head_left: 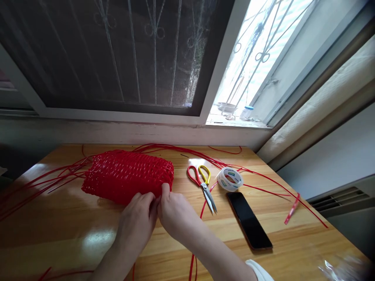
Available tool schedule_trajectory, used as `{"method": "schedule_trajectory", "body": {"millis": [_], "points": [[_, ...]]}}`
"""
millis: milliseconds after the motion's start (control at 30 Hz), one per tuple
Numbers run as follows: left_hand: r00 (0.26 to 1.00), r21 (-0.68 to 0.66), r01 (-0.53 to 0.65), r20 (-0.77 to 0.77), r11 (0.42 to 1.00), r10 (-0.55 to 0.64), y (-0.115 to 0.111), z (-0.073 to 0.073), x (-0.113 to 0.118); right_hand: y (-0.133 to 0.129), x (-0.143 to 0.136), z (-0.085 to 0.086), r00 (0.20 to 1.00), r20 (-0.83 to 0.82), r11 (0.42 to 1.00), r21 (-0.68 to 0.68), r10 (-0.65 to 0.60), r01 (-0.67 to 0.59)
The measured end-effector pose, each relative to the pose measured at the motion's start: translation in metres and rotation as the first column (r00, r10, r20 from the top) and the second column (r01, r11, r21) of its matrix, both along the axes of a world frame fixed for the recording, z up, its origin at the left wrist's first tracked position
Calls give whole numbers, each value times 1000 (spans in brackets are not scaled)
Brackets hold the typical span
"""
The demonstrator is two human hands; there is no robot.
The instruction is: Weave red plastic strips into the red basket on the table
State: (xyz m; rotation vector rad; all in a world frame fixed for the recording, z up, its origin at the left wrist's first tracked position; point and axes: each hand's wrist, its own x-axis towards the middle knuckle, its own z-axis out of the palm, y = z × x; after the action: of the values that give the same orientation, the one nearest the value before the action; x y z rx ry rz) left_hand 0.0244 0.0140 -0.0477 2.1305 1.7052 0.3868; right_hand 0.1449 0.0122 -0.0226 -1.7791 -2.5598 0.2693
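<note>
A red woven basket [125, 173] lies on its side on the wooden table. Both of my hands meet at its near right corner. My left hand [139, 214] is closed against the lower edge, its fingers bent and pressed together. Beside it, my right hand [172, 210] is closed too, the thumb raised along the basket's end. The fingertips are hidden, so whether they pinch a strand or the rim itself cannot be made out. Red strands [192, 265] trail over the table below my right forearm.
To the right lie scissors [205, 189] with red and yellow handles, a tape roll [230, 179] and a black phone [249, 220]. Long red strands [187, 149] run along the back of the table [67, 242]. Clear plastic [340, 269] sits at the near right corner. A window frame [123, 114] rises behind.
</note>
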Motion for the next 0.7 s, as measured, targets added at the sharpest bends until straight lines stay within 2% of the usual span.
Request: {"method": "schedule_trajectory", "body": {"millis": [100, 200, 333, 433, 533, 700], "points": [[999, -62, -43, -27, 997, 41, 0, 3, 0, -3, 1, -7, 988, -107, 994, -24, -111, 109], [996, -119, -75, -66, 990, 67, -1, 7, 2, -9, -5, -5, 989, -40, 988, -70, -142, 139], [993, -130, -43, -115, 991, 28, -2, 10, 6, -14, -14, 4, 981, 186, 993, -86, -60, 77], [992, -149, -16, -126, 989, -3, -3, 10, 6, -13, -16, 9, 967, 252, 996, -92, 18, 5], [989, -175, -46, -144, 983, 21, -2, 10, 4, -10, -10, 6, 983, 179, 996, -79, 50, -36], [995, -191, -70, -80, 979, 56, 1, 13, 1, -8, 5, -11, 991, -118, 997, -49, -66, 60]]}}
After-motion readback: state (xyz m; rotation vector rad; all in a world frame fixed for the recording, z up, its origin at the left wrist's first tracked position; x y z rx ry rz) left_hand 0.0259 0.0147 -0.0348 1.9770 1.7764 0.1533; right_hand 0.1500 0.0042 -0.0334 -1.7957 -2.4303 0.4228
